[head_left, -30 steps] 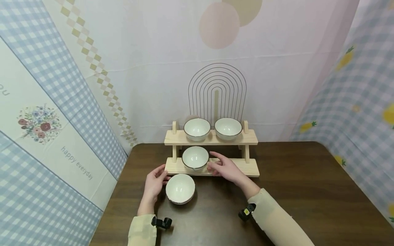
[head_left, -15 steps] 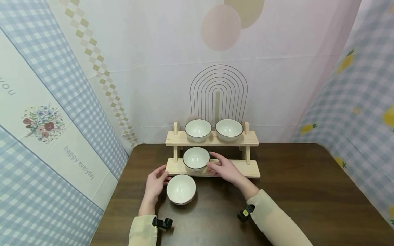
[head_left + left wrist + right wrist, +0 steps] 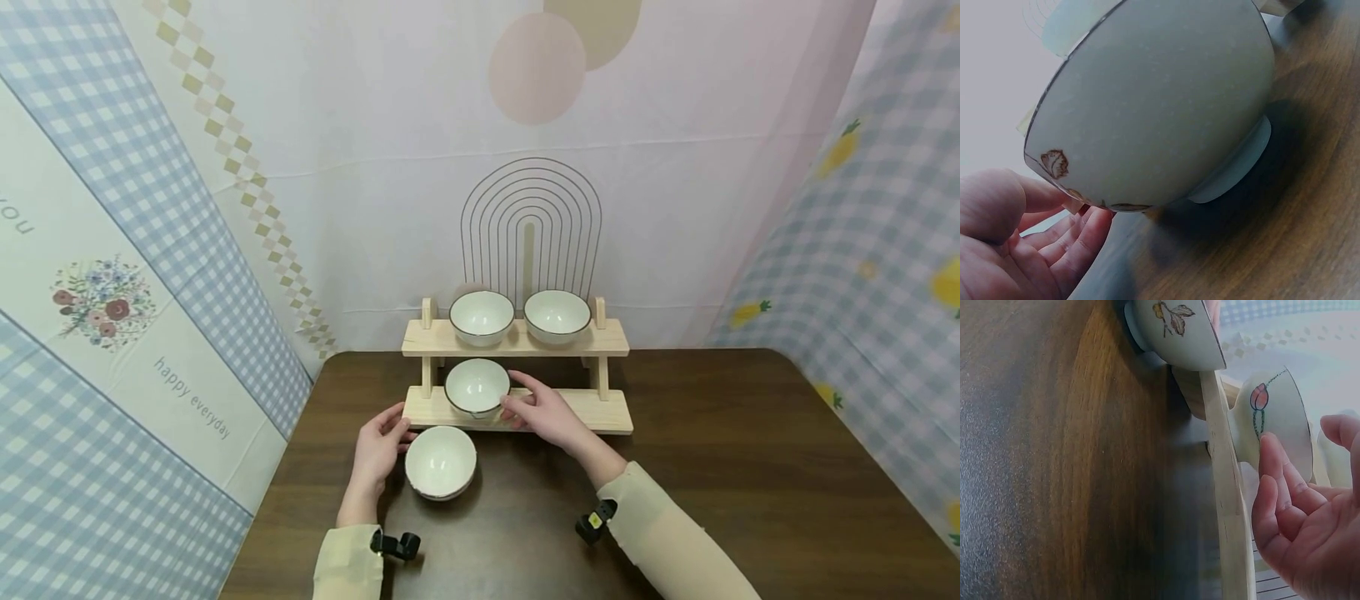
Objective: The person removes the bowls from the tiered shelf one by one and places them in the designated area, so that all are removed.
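A two-tier wooden display rack stands on the table. My left hand grips the left end of its lower shelf, thumb on top. Beside that hand, a white bowl sits in front of the rack; the left wrist view shows its brown leaf pattern and foot. On the lower shelf's left half is a dark-rimmed bowl, with a red tulip on its side in the right wrist view. My right hand touches this bowl's right side with its fingertips, fingers loosely bent and not around it.
Two more dark-rimmed bowls, one left and one right, stand on the upper shelf. Patterned cloth hangs close behind the rack and along both sides. The brown table extends to the rack's right.
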`<action>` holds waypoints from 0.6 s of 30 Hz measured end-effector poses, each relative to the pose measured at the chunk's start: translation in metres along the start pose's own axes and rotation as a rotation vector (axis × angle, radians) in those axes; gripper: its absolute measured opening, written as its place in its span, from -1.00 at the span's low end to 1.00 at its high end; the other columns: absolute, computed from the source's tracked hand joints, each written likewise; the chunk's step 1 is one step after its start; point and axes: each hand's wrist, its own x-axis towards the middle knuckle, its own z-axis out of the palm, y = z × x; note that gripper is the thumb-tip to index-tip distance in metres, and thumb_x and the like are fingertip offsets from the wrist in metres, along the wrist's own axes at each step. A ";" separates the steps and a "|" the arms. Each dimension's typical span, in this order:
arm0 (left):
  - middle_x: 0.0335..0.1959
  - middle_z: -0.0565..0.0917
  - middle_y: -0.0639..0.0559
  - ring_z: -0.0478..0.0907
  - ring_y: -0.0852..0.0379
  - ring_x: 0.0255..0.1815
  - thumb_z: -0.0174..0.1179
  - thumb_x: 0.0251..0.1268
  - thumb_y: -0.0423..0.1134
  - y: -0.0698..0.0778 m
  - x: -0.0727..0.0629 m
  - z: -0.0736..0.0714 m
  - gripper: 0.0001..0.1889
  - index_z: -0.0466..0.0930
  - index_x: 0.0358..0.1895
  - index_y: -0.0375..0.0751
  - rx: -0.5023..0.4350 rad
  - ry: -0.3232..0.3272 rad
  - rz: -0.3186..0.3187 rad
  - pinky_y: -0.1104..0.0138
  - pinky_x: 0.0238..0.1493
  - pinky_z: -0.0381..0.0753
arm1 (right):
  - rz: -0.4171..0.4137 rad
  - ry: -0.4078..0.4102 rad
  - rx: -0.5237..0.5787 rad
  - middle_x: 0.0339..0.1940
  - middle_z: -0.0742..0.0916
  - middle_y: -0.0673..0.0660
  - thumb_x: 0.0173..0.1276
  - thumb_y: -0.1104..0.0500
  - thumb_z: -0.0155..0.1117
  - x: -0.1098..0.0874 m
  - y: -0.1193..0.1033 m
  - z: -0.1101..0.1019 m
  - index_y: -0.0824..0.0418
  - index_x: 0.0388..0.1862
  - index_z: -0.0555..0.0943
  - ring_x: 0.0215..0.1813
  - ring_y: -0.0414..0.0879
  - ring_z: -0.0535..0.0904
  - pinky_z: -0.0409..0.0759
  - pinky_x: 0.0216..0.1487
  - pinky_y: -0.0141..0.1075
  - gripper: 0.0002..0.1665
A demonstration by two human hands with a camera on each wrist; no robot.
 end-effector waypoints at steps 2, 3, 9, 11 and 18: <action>0.16 0.68 -0.43 0.71 0.17 -0.31 0.14 0.65 -0.42 0.000 0.000 0.000 -0.57 0.48 0.45 -0.48 -0.002 0.000 0.000 0.40 -0.30 0.72 | 0.000 0.000 -0.005 -0.17 0.85 0.23 0.65 0.00 0.26 0.000 0.000 0.001 0.27 0.72 0.20 -0.22 0.01 0.79 0.78 -0.08 -0.13 -0.16; 0.16 0.68 -0.43 0.71 0.17 -0.31 0.14 0.65 -0.42 0.000 0.000 0.000 -0.57 0.48 0.45 -0.48 -0.003 -0.001 0.000 0.40 -0.30 0.72 | -0.002 0.000 -0.005 -0.18 0.85 0.23 0.65 0.00 0.26 0.000 0.000 0.001 0.28 0.72 0.19 -0.23 0.02 0.79 0.78 -0.09 -0.13 -0.16; 0.15 0.68 -0.41 0.72 0.15 -0.29 0.14 0.66 -0.41 0.001 -0.002 -0.002 -0.58 0.49 0.45 -0.47 -0.004 -0.003 -0.005 0.39 -0.30 0.71 | 0.005 0.007 0.001 -0.19 0.85 0.22 0.66 -0.01 0.26 -0.001 -0.001 0.002 0.28 0.73 0.17 -0.25 -0.01 0.78 0.77 -0.11 -0.15 -0.14; 0.15 0.68 -0.40 0.72 0.14 -0.29 0.15 0.65 -0.40 0.002 -0.002 -0.002 -0.58 0.49 0.45 -0.47 -0.006 -0.002 -0.007 0.39 -0.30 0.71 | 0.010 0.011 0.004 -0.20 0.85 0.21 0.66 -0.01 0.27 -0.001 -0.002 0.003 0.27 0.73 0.16 -0.26 -0.01 0.77 0.77 -0.11 -0.15 -0.13; 0.16 0.68 -0.39 0.72 0.16 -0.30 0.15 0.65 -0.41 0.000 -0.001 -0.003 -0.58 0.49 0.45 -0.47 -0.015 -0.001 -0.011 0.39 -0.31 0.71 | 0.021 0.026 0.005 -0.21 0.86 0.19 0.66 -0.01 0.26 -0.001 -0.005 0.005 0.23 0.74 0.16 -0.27 -0.03 0.75 0.77 -0.11 -0.14 -0.14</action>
